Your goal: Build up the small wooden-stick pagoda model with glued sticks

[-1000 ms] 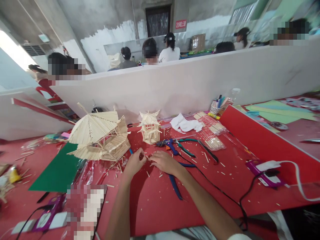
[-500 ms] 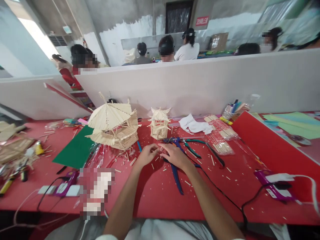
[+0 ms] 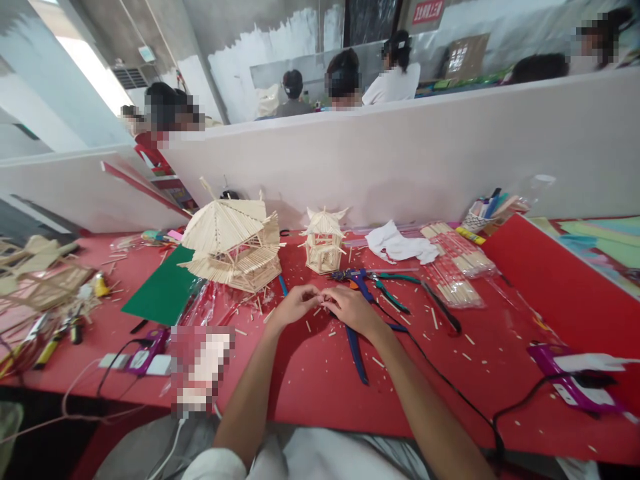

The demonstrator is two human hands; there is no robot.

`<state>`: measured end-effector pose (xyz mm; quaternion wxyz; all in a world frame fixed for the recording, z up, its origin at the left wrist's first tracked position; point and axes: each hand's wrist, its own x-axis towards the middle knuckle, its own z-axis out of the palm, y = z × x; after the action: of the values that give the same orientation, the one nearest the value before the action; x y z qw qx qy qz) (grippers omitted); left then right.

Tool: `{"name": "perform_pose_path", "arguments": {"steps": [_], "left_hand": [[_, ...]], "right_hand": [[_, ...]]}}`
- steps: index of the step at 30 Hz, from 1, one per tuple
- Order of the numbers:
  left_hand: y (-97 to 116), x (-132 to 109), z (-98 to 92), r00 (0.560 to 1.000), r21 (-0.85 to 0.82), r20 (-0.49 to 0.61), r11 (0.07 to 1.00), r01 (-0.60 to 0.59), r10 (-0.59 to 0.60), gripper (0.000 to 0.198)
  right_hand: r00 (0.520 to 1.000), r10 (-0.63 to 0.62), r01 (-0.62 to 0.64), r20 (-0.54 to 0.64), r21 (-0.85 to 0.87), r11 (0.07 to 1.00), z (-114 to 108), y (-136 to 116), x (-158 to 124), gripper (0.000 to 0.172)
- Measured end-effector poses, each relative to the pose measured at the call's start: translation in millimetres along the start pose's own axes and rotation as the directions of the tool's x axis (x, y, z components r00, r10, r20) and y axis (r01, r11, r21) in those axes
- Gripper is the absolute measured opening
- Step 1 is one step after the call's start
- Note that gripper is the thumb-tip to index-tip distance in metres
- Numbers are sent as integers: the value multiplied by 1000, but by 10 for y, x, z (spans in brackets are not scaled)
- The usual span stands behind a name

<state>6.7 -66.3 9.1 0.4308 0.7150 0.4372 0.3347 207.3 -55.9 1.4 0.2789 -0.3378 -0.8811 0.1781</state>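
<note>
My left hand (image 3: 298,305) and my right hand (image 3: 351,309) meet over the red table, fingertips pinched together. Whatever they hold is too small or hidden to make out. Just behind them stands a small pagoda model (image 3: 324,248) built of pale wooden sticks. A larger stick pavilion (image 3: 231,245) with a wide sloping roof is to its left. Beside my right hand lies a blue glue gun (image 3: 361,283). Blue handles of a tool (image 3: 357,358) stick out from under that hand, its head hidden. Green-handled pliers (image 3: 391,295) lie farther right.
Packs of sticks (image 3: 453,283) and a white cloth (image 3: 397,243) lie at the back right. A green sheet (image 3: 160,288), a power strip (image 3: 147,351) and a blurred-out phone-like item (image 3: 206,370) are on the left. Stick scraps and cords cross the table; a white partition (image 3: 380,160) stands behind.
My fingertips have drawn closer together, the gap between the hands narrowing. The camera view has tilted and shifted slightly; the models and tools rest where they were.
</note>
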Motion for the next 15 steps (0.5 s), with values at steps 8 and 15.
{"name": "perform_pose_path", "arguments": {"steps": [8, 15], "left_hand": [[370, -570, -407, 917, 538, -307, 748, 388, -255, 24], [59, -1365, -1271, 604, 605, -662, 159, 780, -443, 27]], "right_hand": [[1000, 22, -21, -12, 5, 1000, -48, 14, 0, 9], [1000, -5, 5, 3, -2, 1000, 20, 2, 8, 12]]}}
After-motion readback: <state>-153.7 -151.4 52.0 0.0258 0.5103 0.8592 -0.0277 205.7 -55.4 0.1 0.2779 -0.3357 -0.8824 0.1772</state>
